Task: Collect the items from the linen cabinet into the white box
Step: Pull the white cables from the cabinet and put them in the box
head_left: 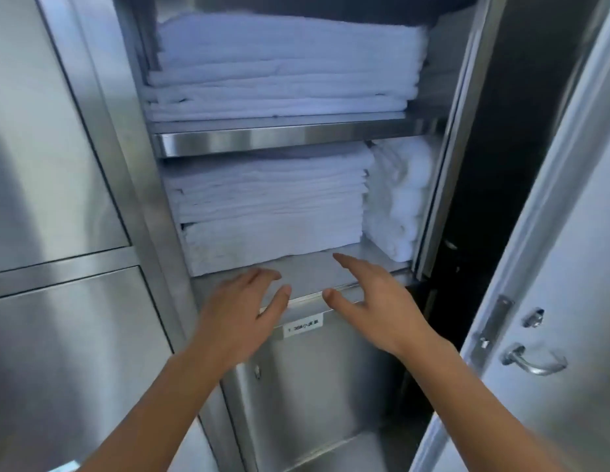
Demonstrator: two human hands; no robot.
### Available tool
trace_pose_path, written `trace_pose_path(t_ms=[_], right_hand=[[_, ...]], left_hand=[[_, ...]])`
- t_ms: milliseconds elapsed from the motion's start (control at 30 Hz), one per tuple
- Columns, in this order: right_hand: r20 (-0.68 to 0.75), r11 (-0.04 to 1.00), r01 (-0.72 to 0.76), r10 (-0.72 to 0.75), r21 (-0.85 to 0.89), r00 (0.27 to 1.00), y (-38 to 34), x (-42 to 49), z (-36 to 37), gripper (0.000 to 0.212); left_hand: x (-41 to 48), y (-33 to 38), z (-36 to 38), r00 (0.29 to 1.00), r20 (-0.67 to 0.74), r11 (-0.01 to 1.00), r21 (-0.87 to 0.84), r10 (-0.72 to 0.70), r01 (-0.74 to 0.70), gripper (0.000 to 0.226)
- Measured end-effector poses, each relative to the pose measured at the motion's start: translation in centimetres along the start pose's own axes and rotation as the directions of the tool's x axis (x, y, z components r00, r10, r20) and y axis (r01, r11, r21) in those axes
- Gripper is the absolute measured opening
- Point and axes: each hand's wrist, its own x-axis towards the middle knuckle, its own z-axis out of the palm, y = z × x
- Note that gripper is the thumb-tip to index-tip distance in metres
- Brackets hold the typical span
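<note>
A steel linen cabinet stands open before me. On its lower shelf [310, 267] lies a stack of folded white linen [266, 206], with rolled white towels [399, 199] to its right. A taller stack of folded white sheets [283, 66] fills the upper shelf [290, 136]. My left hand [242, 311] and my right hand [371, 301] hover at the lower shelf's front edge, just below the folded stack, fingers spread, holding nothing. The white box is not in view.
The cabinet door [548, 267] hangs open at the right, with a metal handle [531, 361] and a lock. Closed steel doors [58, 165] fill the left. A small label [303, 327] is stuck below the lower shelf. A closed compartment [314, 386] sits beneath.
</note>
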Motion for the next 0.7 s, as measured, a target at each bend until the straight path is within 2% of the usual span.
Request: trace_pose_path(t_ms=[100, 233, 367, 567, 700], right_hand=[[-0.09, 0.99, -0.135, 0.131, -0.034, 0.987, 3.5, 0.2, -2.9, 0.07], [-0.205, 0.978, -0.201, 0.186, -0.055, 0.961, 7.1, 1.0, -6.5, 0.065], [-0.279, 0.968, -0.237, 0.205, -0.087, 0.938, 9.1, 1.7, -8.7, 0.065], [-0.284, 0.955, -0.274, 0.234, -0.112, 0.93, 9.8, 2.8, -10.3, 0.071], [-0.385, 0.95, -0.277, 0.205, -0.143, 0.9, 9.2, 4.8, -12.6, 0.072]], left_hand=[[4.8, 2.2, 2.9, 0.995, 0.028, 0.994, -0.046, 0.097, -0.096, 0.058], [9.6, 5.1, 6.0, 0.98, 0.032, 0.977, -0.094, 0.196, -0.192, 0.055], [12.4, 8.0, 7.6, 0.958, 0.007, 0.953, -0.109, 0.287, -0.284, 0.057], [15.7, 9.6, 7.8, 0.934, -0.009, 0.928, -0.113, 0.357, -0.355, 0.056], [19.5, 10.3, 6.5, 0.907, -0.063, 0.9, -0.111, 0.416, -0.421, 0.041]])
